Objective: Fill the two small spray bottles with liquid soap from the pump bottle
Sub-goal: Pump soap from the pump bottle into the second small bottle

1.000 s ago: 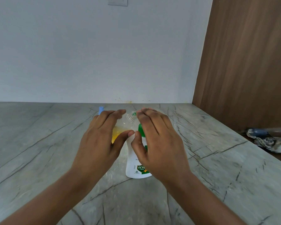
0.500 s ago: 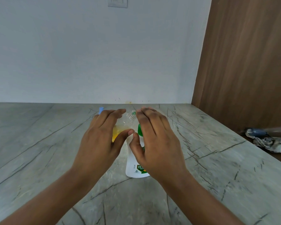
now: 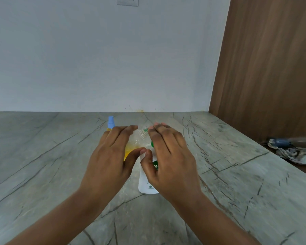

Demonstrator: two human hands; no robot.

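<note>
A white pump bottle (image 3: 146,183) with a green pump head (image 3: 152,144) stands on the grey marble counter (image 3: 51,165). My right hand (image 3: 168,156) lies over the pump head with fairly straight fingers, its thumb beside the bottle's neck. My left hand (image 3: 109,156) grips a small clear spray bottle (image 3: 132,145), uncapped and partly filled with yellow soap. The bottle is tilted, its threaded neck close to the pump's nozzle. A second small bottle with a blue spray cap (image 3: 111,122) stands just behind my left hand, mostly hidden.
A brown wooden panel (image 3: 272,68) rises at the right. Beyond the counter's right edge, a crumpled patterned cloth (image 3: 295,154) lies on a lower dark surface. A white wall with a switch plate (image 3: 127,1) closes the back.
My right hand has sunk slightly over the pump bottle and hides more of its label. My left hand and the clear bottle have stayed almost still.
</note>
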